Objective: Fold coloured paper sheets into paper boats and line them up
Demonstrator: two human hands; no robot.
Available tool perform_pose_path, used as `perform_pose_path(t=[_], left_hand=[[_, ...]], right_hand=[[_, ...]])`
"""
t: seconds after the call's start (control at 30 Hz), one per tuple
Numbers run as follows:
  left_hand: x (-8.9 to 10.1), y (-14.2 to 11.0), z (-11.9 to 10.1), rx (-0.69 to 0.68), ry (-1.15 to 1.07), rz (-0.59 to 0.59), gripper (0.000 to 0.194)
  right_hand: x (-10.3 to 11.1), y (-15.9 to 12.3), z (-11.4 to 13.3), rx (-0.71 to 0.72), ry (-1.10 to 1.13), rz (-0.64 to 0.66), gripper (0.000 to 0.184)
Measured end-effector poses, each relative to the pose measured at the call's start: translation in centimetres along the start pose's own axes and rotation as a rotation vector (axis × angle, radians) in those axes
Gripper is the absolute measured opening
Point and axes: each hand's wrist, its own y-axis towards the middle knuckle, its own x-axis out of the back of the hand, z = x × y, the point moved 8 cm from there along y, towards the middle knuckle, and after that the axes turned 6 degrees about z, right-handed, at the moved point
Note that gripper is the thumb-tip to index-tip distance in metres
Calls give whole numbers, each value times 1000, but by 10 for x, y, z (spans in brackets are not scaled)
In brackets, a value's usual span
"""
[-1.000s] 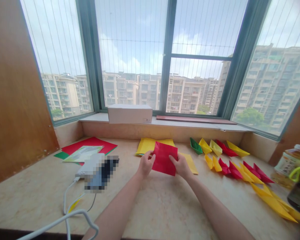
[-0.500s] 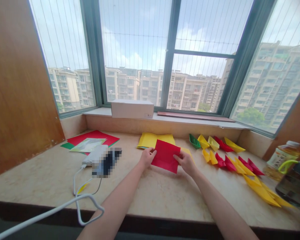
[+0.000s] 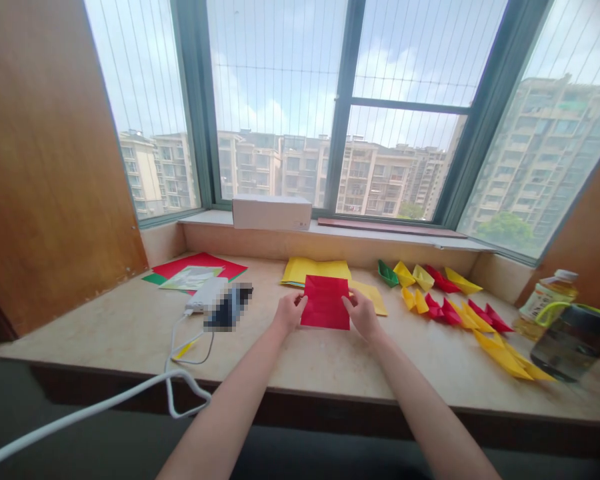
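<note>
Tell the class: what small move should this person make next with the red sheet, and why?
Probably set the red sheet down on the ledge and make a fold there: the left hand and right hand hold it by opposite edges, faint creases show, and folded paper boats lie nearby.

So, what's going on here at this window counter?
A person is holding a square of red paper by its sides, with the left hand and right hand, over a stone counter. A stack of yellow paper lies just behind it. To the right, folded paper boats in red, yellow and green sit in rows.
</note>
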Motion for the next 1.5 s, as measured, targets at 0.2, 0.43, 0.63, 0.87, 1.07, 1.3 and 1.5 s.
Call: perform_pose_path(t=[0.2, 0.43, 0.63, 0.87, 1.07, 1.3, 1.5], left_hand=[[0, 0, 2, -30, 24, 16, 28], [-5, 6, 5, -23, 24, 50, 30], [-9, 3, 5, 2, 60, 89, 28], [-17, 15, 0, -9, 95, 178, 26], [-21, 26, -2, -56, 43, 250, 28], [-22, 5, 27, 229, -188, 292, 38], [-18, 8, 21, 305, -209, 295, 40]], right_hand=[[3, -11, 0, 39, -138, 8, 39], [2, -10, 0, 47, -165, 27, 39], [4, -11, 0, 41, -169, 12, 38], [0, -3, 10, 97, -196, 58, 36], [-12, 14, 9, 185, -186, 180, 33], [-9, -12, -40, -172, 63, 86, 35], [-5, -10, -37, -215, 79, 25, 36]])
